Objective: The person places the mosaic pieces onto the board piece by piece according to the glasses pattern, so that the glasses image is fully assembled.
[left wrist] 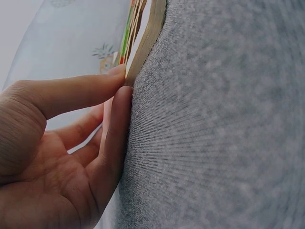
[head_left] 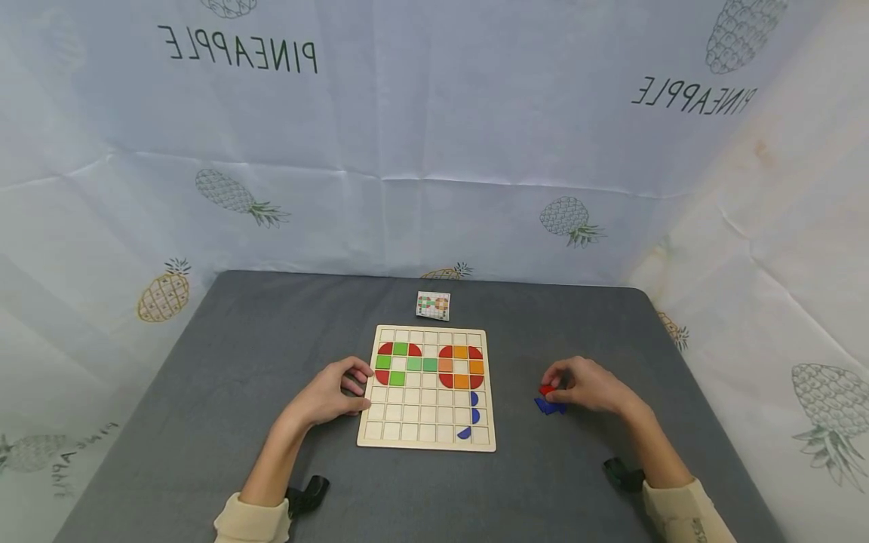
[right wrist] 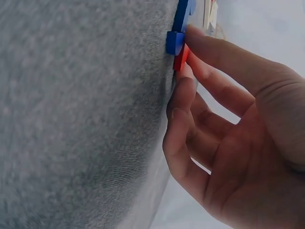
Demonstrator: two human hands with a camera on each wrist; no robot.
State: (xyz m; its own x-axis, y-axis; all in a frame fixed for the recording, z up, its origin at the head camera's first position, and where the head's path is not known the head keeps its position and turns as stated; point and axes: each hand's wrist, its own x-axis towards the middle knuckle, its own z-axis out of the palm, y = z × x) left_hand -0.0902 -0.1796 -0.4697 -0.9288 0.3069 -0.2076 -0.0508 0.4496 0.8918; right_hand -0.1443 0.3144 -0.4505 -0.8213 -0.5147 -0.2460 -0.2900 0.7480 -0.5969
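Observation:
A square wooden grid board (head_left: 407, 412) lies on the table, bearing red curved pieces, green and orange squares, and three blue rounded pieces (head_left: 475, 415) down its right side. At the board's left edge my left hand (head_left: 329, 394) rests, its thumb (left wrist: 90, 90) and fingertips touching the rim. To the right of the board, my right hand (head_left: 589, 383) is over a small pile of loose blue pieces (head_left: 548, 407). Its thumb and index finger pinch a red piece (right wrist: 180, 58) at this pile; part of that piece is hidden by the fingers.
Behind the board a small pattern card (head_left: 433, 305) shows a coloured grid design. The dark grey table (head_left: 292, 324) meets a pineapple-print cloth (head_left: 407, 219) at the back and sides. Black wrist devices (head_left: 308, 495) sit by both sleeves.

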